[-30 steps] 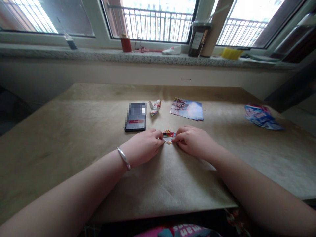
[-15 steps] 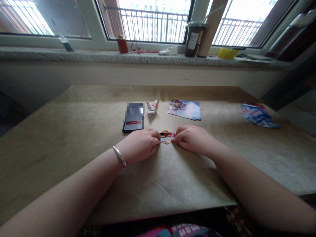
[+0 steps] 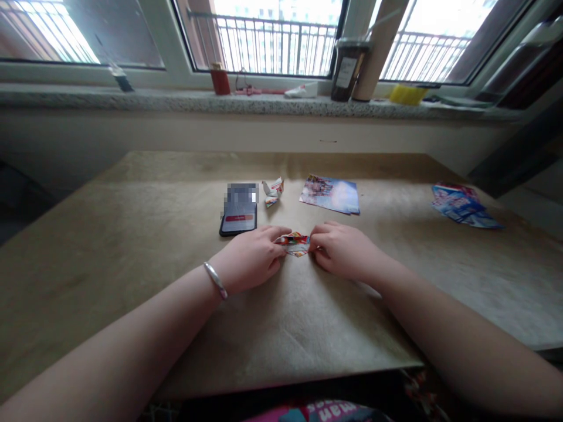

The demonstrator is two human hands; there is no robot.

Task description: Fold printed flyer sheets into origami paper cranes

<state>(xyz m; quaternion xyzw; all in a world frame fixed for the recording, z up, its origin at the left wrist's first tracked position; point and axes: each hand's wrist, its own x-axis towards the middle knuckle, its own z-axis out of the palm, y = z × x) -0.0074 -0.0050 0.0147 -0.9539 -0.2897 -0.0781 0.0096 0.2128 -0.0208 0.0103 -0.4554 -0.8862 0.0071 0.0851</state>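
Observation:
A small piece of folded paper (image 3: 297,246), printed in red, yellow and white, lies on the table between my two hands. My left hand (image 3: 257,253), with a silver bangle on its wrist, grips the paper's left end between thumb and fingers. At the other end, my right hand (image 3: 338,249) pinches the right edge, its fingers curled. Parts of the paper are hidden under the fingertips. Just beyond stands a folded paper crane (image 3: 273,192) in similar colours.
A phone (image 3: 238,217) lies beyond my left hand. Blue printed sheets (image 3: 332,195) are behind the paper, and a fanned pile of blue and red packets (image 3: 466,206) sits far right. Along the granite windowsill (image 3: 167,102) stand a red container (image 3: 220,81) and a dark lidded cup (image 3: 347,71).
My left index finger has lifted and stretched over the paper's upper left edge. The right fingers have shifted slightly and uncover less of the paper's right end. Phone and crane stay put.

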